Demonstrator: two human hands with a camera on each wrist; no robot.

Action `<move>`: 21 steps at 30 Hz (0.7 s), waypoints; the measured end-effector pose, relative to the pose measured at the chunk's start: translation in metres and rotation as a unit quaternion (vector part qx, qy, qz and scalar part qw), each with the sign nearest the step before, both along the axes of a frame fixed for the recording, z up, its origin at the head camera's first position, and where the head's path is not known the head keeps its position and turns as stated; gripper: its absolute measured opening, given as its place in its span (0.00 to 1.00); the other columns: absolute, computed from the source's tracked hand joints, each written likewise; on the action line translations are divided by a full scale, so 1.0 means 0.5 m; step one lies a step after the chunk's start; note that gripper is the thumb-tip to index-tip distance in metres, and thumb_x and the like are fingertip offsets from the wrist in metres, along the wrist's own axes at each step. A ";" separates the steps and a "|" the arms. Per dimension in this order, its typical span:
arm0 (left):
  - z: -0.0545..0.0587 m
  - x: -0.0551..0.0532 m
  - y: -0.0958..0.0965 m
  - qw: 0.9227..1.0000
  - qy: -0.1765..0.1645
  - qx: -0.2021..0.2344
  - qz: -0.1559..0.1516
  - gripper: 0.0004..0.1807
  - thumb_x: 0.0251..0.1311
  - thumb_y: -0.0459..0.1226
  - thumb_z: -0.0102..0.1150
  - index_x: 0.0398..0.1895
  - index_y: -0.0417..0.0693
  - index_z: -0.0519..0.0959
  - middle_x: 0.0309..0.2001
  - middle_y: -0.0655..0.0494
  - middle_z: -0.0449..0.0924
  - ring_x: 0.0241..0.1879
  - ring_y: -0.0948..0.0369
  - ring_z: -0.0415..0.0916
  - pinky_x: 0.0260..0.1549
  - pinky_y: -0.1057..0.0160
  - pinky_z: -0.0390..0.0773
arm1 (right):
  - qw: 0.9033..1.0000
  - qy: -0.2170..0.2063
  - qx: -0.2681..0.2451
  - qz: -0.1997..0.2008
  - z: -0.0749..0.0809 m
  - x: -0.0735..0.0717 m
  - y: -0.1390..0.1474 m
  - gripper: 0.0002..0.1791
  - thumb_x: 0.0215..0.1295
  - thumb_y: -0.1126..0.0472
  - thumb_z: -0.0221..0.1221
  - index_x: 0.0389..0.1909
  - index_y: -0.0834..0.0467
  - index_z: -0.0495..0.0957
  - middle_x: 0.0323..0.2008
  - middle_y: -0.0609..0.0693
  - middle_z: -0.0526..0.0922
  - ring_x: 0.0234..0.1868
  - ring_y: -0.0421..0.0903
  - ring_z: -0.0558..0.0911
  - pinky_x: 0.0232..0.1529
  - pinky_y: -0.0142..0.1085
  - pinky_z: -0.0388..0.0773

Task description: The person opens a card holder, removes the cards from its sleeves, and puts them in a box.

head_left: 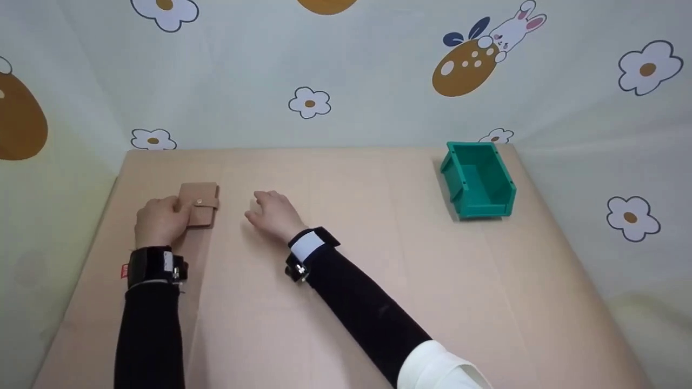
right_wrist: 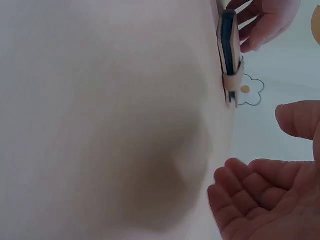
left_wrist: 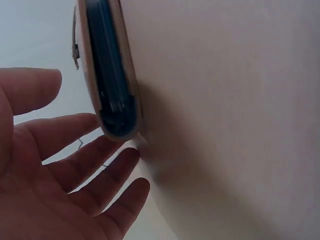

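A tan card wallet (head_left: 201, 191) lies toward the left of the table, its snap strap (head_left: 208, 203) on the right side. My left hand (head_left: 159, 220) is at its left edge. In the left wrist view the fingertips reach the rounded spine of the wallet (left_wrist: 131, 65), while the thumb (left_wrist: 35, 89) stands apart from its face. Dark blue sleeves (left_wrist: 111, 65) show at its open end. To the right of the wallet, my right hand (head_left: 277, 215) hovers over the table with loosely bent fingers and nothing in them, thumb apart in the right wrist view.
A green plastic bin (head_left: 481, 209) stands at the back right of the tan table (head_left: 346, 281), its open top facing up. A pale curtain (head_left: 227, 70) with flowers and a rabbit print hangs behind and along both sides.
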State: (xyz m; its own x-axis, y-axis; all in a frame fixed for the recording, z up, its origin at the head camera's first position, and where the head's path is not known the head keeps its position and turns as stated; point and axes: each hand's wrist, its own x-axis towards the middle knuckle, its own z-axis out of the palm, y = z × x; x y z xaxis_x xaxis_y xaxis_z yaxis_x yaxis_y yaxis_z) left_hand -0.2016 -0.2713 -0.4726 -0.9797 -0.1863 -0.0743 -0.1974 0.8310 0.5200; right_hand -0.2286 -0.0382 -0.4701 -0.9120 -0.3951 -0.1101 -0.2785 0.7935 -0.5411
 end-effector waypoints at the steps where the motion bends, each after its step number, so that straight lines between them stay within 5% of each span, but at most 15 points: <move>1: -0.002 -0.001 0.000 1.000 -0.002 -0.001 0.004 0.23 0.73 0.47 0.44 0.30 0.35 0.71 0.32 0.39 0.69 0.34 0.45 0.67 0.30 0.52 0.66 | 1.000 -0.003 -0.014 -0.003 -0.004 0.000 -0.009 0.30 0.71 0.50 0.56 0.68 0.60 0.68 0.58 0.52 0.78 0.60 0.45 0.75 0.60 0.31 0.66; 8: -0.008 -0.006 0.004 1.000 0.004 0.005 0.020 0.17 0.70 0.39 0.46 0.29 0.33 0.72 0.34 0.38 0.68 0.35 0.44 0.67 0.31 0.51 0.67 | 0.999 -0.013 -0.049 -0.001 -0.030 0.010 -0.060 0.18 0.71 0.56 0.57 0.56 0.61 0.78 0.42 0.48 0.80 0.47 0.40 0.76 0.50 0.26 0.69; 11: -0.006 -0.007 0.008 1.000 -0.003 0.020 0.021 0.18 0.69 0.37 0.47 0.44 0.27 0.77 0.43 0.28 0.73 0.44 0.37 0.72 0.43 0.42 0.72 | 0.999 0.007 -0.048 0.013 -0.039 0.012 -0.077 0.07 0.70 0.59 0.57 0.40 0.59 0.79 0.30 0.45 0.75 0.36 0.39 0.74 0.40 0.25 0.68; 14: -0.001 -0.006 0.011 0.998 -0.034 0.057 0.023 0.25 0.69 0.36 0.49 0.61 0.23 0.69 0.56 0.24 0.71 0.56 0.34 0.69 0.55 0.40 0.69 | 0.999 0.026 -0.035 0.022 -0.045 0.015 -0.091 0.09 0.69 0.61 0.57 0.28 0.58 0.74 0.23 0.45 0.70 0.28 0.40 0.71 0.32 0.27 0.65; 17: 0.004 -0.003 0.015 0.992 -0.071 0.103 0.028 0.29 0.69 0.37 0.51 0.67 0.25 0.63 0.61 0.26 0.68 0.60 0.35 0.67 0.58 0.42 0.69 | 0.999 0.045 -0.004 0.019 -0.046 0.022 -0.104 0.10 0.71 0.60 0.55 0.30 0.57 0.78 0.26 0.46 0.76 0.29 0.40 0.75 0.32 0.28 0.69; 21: 0.010 0.002 0.018 0.987 -0.089 0.132 0.034 0.29 0.69 0.38 0.51 0.67 0.26 0.63 0.61 0.27 0.68 0.60 0.37 0.68 0.57 0.44 0.70 | 0.998 0.050 0.032 0.005 -0.044 0.029 -0.119 0.14 0.73 0.57 0.52 0.49 0.52 0.84 0.39 0.48 0.85 0.39 0.41 0.81 0.40 0.31 0.75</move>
